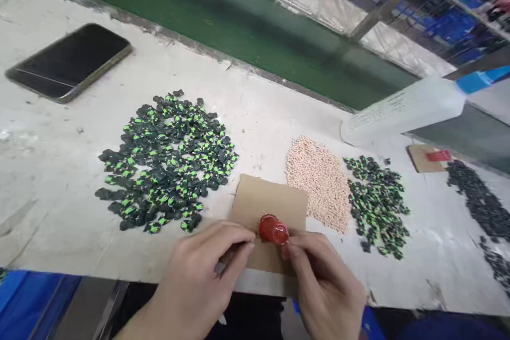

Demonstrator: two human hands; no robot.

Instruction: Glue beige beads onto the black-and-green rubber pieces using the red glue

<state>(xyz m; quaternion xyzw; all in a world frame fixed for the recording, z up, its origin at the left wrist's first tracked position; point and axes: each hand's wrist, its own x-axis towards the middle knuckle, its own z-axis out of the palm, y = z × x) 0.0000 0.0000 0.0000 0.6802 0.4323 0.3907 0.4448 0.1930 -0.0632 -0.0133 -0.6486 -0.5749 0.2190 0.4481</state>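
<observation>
Our right hand [322,281] is pinching a little red cap [273,229] on the cardboard sheet [271,199] at the worktop's [59,212] near edge. Our left hand [199,271] sits just beside it, fingers bunched together. There's a pile of green-and-black bits [167,159] further left, and beige pellets [319,180] by the cardboard's far right corner.

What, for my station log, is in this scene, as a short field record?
left hand: pinches thin tool
right hand: holds red piece
under them: cardboard on table
left side: black-green pile, phone
right side: beige pellets, smaller black-green pile
</observation>
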